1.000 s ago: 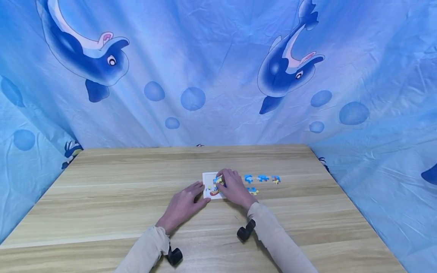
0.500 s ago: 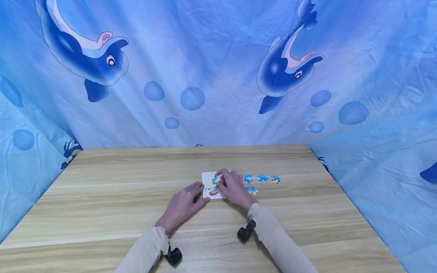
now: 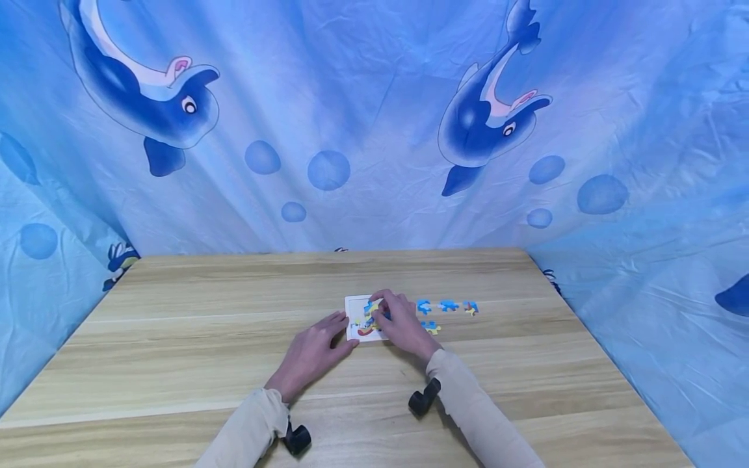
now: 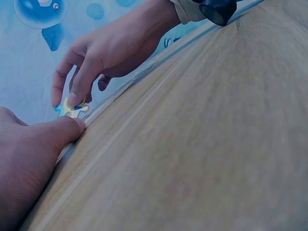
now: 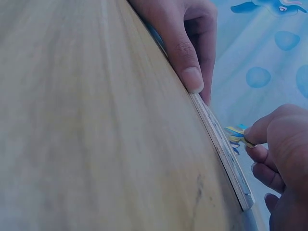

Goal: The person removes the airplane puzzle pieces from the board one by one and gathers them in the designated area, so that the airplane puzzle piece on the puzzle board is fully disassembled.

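A small white puzzle tray [image 3: 354,304] lies on the table with several blue, yellow and red pieces in it. My left hand [image 3: 313,351] rests at its left side, fingers touching the left edge and thumb at the near-left corner. In the right wrist view, that thumb [image 5: 192,79] presses against the tray's rim [image 5: 224,151]. My right hand [image 3: 404,325] is over the tray's right part and hides much of it. Between thumb and fingertips it pinches a yellow and blue puzzle piece [image 4: 74,109], tilted just above the tray. Whether the piece touches the tray, I cannot tell.
Right of the tray lie several loose puzzle pieces: a blue one [image 3: 424,306], another blue one [image 3: 448,305], a blue and red one [image 3: 471,307], and a yellow and blue one [image 3: 432,327]. A blue dolphin-print curtain [image 3: 374,214] hangs behind the wooden table [image 3: 205,338].
My right hand shifts only slightly over the tray, and the piece in its fingers barely moves. The left hand stays at the tray's left edge.
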`<state>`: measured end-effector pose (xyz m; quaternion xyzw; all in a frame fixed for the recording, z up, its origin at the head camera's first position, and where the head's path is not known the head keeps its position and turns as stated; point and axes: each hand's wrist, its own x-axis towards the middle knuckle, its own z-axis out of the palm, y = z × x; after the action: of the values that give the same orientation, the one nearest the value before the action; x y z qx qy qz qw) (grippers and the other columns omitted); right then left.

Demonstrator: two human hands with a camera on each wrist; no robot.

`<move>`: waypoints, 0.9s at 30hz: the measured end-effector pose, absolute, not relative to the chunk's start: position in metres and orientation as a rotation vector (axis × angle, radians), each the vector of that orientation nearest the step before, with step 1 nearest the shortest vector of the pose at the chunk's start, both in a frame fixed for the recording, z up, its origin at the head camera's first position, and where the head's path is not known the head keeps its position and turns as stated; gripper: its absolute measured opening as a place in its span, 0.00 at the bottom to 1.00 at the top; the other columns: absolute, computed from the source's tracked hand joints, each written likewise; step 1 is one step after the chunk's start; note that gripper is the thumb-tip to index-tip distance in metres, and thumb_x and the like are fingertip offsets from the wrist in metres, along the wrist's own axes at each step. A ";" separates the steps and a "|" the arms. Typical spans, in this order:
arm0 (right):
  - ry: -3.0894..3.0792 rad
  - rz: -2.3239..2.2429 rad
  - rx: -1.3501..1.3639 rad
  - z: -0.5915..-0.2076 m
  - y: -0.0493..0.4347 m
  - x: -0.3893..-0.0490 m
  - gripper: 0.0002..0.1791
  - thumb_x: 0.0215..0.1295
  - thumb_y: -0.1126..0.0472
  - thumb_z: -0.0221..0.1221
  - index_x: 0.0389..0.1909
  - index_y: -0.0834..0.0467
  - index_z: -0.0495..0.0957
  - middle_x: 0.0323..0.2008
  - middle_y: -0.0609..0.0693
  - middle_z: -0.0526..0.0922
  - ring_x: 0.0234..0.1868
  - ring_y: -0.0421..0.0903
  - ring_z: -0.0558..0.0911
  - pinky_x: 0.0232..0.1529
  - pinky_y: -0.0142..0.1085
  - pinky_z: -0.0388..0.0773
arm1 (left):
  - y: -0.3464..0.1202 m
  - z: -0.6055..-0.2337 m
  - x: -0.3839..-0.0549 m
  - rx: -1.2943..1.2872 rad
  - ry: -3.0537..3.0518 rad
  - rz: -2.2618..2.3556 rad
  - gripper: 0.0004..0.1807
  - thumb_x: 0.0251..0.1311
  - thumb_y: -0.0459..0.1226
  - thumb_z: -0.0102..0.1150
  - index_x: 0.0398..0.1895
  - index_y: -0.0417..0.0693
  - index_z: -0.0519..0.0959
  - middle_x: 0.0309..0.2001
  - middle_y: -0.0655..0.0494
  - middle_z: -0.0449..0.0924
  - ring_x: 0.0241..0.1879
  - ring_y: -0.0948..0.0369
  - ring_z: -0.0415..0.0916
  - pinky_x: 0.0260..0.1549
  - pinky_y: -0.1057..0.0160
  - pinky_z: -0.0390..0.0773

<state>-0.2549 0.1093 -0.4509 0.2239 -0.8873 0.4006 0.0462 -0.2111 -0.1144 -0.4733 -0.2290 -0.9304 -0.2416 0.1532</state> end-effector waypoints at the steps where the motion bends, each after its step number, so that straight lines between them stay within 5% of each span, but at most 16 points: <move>1: -2.707 1.233 0.673 -0.451 0.110 -0.255 0.15 0.75 0.62 0.59 0.59 0.55 0.75 0.37 0.44 0.75 0.48 0.49 0.71 0.55 0.50 0.63 | -0.114 -0.473 -0.211 -0.657 -2.667 -0.694 0.30 0.66 0.53 0.67 0.63 0.41 0.82 0.66 0.43 0.78 0.66 0.46 0.75 0.58 0.44 0.79; 27: -2.616 1.304 0.615 -0.456 0.155 -0.252 0.16 0.71 0.68 0.61 0.58 0.61 0.76 0.36 0.47 0.77 0.46 0.49 0.74 0.53 0.50 0.69 | -0.113 -0.472 -0.211 -0.639 -2.688 -0.691 0.31 0.67 0.54 0.66 0.64 0.41 0.81 0.66 0.45 0.78 0.67 0.47 0.74 0.60 0.45 0.78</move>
<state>-0.2516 0.1550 -0.4563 0.2053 -0.8732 0.4353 0.0770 -0.2106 -0.1130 -0.4719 -0.2219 -0.9337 -0.2401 0.1463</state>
